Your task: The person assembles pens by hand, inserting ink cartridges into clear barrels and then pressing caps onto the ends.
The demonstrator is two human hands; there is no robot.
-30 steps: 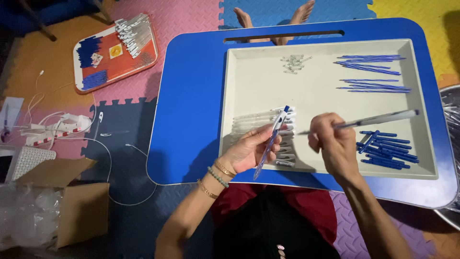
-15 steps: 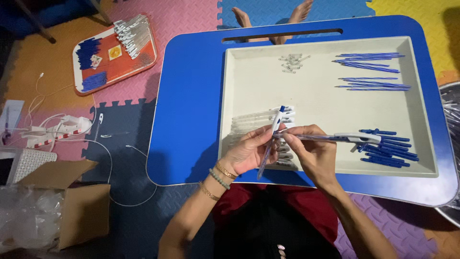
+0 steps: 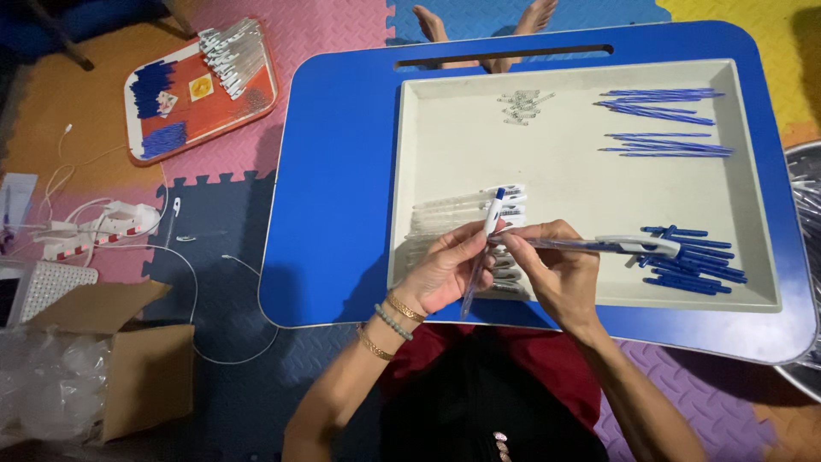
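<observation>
From my head camera, my left hand [image 3: 449, 269] closes its fingers around a slim pen [image 3: 483, 252] with a clear barrel and a blue tip, which stands nearly upright over the front left of the cream tray [image 3: 564, 184]; my right hand [image 3: 556, 274] pinches the end of a second clear pen barrel [image 3: 599, 245], which lies almost level and runs to the right, its white clip end over the heap of blue caps [image 3: 693, 261]; the two hands touch where the pens meet; under them lies a row of finished clear pens [image 3: 457, 214]; thin blue refills [image 3: 663, 120] lie in two bunches at the tray's far right; small springs [image 3: 522, 103] sit near its back edge; the tray rests on the blue counter [image 3: 338, 180].
</observation>
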